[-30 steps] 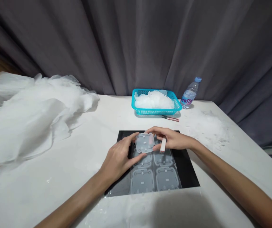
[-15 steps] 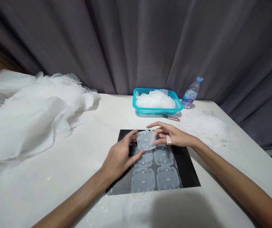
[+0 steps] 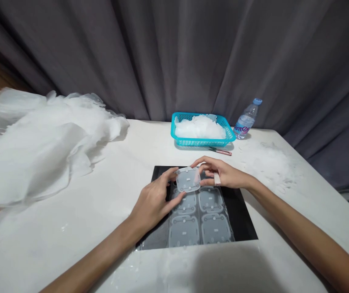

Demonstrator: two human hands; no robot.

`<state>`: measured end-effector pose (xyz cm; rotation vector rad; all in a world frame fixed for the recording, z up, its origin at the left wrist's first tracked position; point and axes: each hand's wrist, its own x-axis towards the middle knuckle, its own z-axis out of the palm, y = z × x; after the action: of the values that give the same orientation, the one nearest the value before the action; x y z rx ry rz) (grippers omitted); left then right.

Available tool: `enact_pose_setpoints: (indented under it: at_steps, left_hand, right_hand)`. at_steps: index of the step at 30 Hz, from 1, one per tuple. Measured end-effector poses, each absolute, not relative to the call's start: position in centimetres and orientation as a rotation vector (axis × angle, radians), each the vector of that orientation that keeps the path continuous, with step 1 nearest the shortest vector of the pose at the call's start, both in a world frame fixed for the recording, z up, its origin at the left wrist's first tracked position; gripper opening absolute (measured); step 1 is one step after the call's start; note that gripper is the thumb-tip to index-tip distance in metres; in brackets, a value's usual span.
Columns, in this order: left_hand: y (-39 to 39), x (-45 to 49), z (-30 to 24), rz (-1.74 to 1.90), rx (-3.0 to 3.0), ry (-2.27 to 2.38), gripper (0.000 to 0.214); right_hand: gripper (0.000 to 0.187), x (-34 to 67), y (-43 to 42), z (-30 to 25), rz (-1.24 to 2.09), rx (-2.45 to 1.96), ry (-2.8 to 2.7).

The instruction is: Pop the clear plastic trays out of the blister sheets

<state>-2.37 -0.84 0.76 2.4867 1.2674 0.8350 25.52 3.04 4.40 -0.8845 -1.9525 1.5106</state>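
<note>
Between my hands is a small translucent rounded-square plastic piece (image 3: 188,179), raised above a black mat (image 3: 244,221). My left hand (image 3: 154,199) grips its left and lower edge between thumb and fingers. At its right edge, the fingers of my right hand (image 3: 219,173) pinch it, the index finger curving over the top corner; a strip of white tape wraps one finger. Beneath lies a clear sheet of similar rounded-square pieces (image 3: 184,231) in rows, the upper part partly hidden by my hands and the held piece.
A blue basket (image 3: 203,143) full of white translucent pieces stands behind, with pink-handled snips (image 3: 221,151) before it. Beside it is a water bottle (image 3: 245,122). A large heap of white plastic sheets (image 3: 40,150) covers the left; small scraps (image 3: 269,165) lie at right.
My right index finger, lifted off earlier, has come down to the top right corner of the held piece. My left hand has hardly moved.
</note>
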Motion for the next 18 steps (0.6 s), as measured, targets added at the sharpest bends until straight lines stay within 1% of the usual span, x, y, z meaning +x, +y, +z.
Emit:
enact_pose_setpoints:
  at_steps: [10,14,18]
  left_hand:
    - [-0.73,-2.38,0.46,0.905,2.5,1.267,0.066]
    - [-0.74,-2.3,0.54,0.936,2.494,1.257,0.063]
    - [-0.76,-2.29,0.57,0.951,2.483,1.25,0.062]
  right_hand:
    - [0.044,25.5,2.93,4.65,1.533,-0.87,-1.911]
    - [0.047,25.45,2.81,4.97,1.532,-0.876,-1.928]
    - [0.036,25.19,2.77,4.91,1.553,-0.88,-1.856]
